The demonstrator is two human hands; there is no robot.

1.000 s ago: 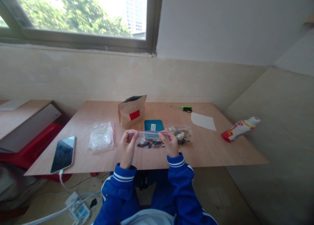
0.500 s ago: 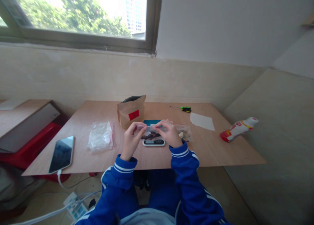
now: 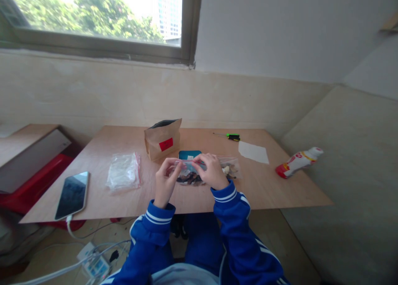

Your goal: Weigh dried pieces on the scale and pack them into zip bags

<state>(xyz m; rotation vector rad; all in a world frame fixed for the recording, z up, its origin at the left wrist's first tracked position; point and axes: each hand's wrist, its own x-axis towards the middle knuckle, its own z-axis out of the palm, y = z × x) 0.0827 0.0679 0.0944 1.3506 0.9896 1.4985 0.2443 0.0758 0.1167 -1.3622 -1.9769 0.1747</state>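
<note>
Over the last second the right hand [image 3: 212,171] has come inward along the top edge of the clear bag [image 3: 190,175], so its fingertips are now near those of the left hand [image 3: 166,181], and since half a second ago the bag has dropped in front of the white display end of the scale [image 3: 185,154]. That puts the grip on the left end and the middle of the top strip, which suggests the closure, rather than the dark pieces inside, is getting the attention. The bag hangs between and below the hands, each pinching its strip between thumb and fingers. Whether the strip is sealed, or the bag's underside touches the scale, I cannot tell. Only the scale's teal top shows, just beyond the fingertips. Just beside the right hand, and partly behind it, lies a second bag [image 3: 234,169] with pale and dark pieces. Beyond the left hand stands an open brown pouch [image 3: 158,146] with a red label; to that hand's left lie a stack of clear bags [image 3: 122,172] and, farther out, a phone [image 3: 72,196]. Past the right hand, the surface [image 3: 280,192] carries screwdrivers [image 3: 234,136], a white sheet [image 3: 254,152] and a tilted bottle [image 3: 297,163].
</note>
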